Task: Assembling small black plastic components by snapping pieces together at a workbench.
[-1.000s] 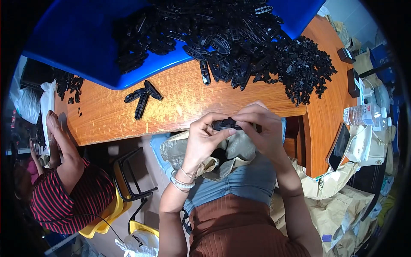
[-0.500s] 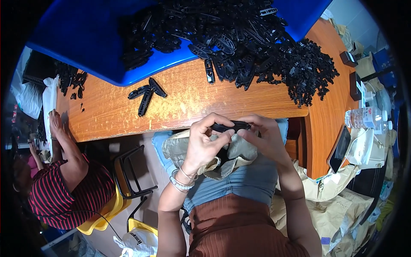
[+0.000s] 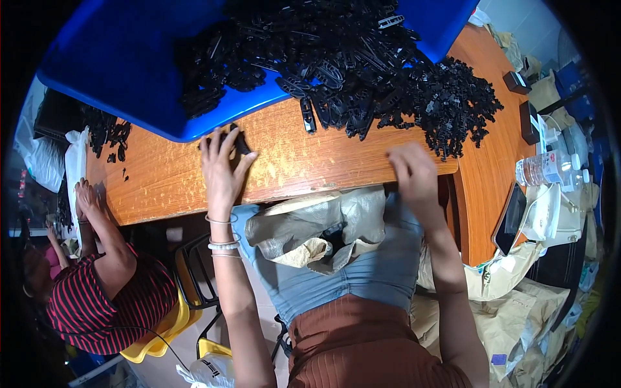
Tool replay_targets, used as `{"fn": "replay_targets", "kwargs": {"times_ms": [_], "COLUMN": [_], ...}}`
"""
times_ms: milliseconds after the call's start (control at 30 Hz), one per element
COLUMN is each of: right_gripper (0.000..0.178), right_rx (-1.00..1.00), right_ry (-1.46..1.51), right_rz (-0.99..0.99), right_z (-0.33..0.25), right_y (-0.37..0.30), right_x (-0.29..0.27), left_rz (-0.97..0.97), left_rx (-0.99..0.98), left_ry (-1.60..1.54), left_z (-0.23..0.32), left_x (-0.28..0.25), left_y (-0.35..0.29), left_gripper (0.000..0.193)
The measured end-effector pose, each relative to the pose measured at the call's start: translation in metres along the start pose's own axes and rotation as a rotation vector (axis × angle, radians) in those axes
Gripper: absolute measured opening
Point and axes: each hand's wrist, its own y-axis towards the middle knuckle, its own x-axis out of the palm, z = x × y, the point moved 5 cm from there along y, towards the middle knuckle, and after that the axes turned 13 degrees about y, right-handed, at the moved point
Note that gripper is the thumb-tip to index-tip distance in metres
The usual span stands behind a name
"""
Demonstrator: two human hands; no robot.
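Note:
On the left part of the wooden table, my left hand (image 3: 222, 169) lies with spread fingers over some black plastic clip-like pieces (image 3: 242, 143). Part of one shows between index finger and thumb; my fingers cover the others. My right hand (image 3: 415, 173) hangs over the table's front edge, below the heap of small black parts (image 3: 462, 97). Motion smears its fingers, and whether it holds anything is unclear. Beyond both hands, larger black plastic pieces (image 3: 336, 71) spill out of a blue bin (image 3: 123, 84) onto the table.
An open sack (image 3: 297, 226) rests on my lap. To the right are a water bottle (image 3: 540, 169), a phone (image 3: 511, 218) and brown paper bags (image 3: 517, 317). A co-worker in a striped shirt (image 3: 116, 297) sits at the left beside a metal-framed chair (image 3: 194, 271).
My hands have parted from the black piece they held together above my lap. The left went forward and left onto the table pieces; the right moved right and forward.

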Motion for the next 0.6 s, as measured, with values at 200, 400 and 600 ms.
{"fn": "replay_targets", "kwargs": {"times_ms": [200,400,600], "right_gripper": [0.014,0.012,0.004], "right_rx": [0.089,0.123,-0.040], "right_ry": [-0.517,-0.521,-0.352], "right_rz": [0.168,0.208,0.393], "right_z": [0.033,0.037,0.028], "right_y": [0.041,0.035,0.022], "right_x": [0.000,0.007,-0.002], "left_rz": [-0.063,0.078,0.248], "left_rx": [0.216,0.217,0.375], "left_ry": [-0.183,-0.261,-0.114], "left_z": [0.076,0.099,0.120], "left_x": [0.004,0.001,-0.012], "left_y": [0.003,0.000,-0.019], "left_gripper": [0.043,0.035,0.019]}}
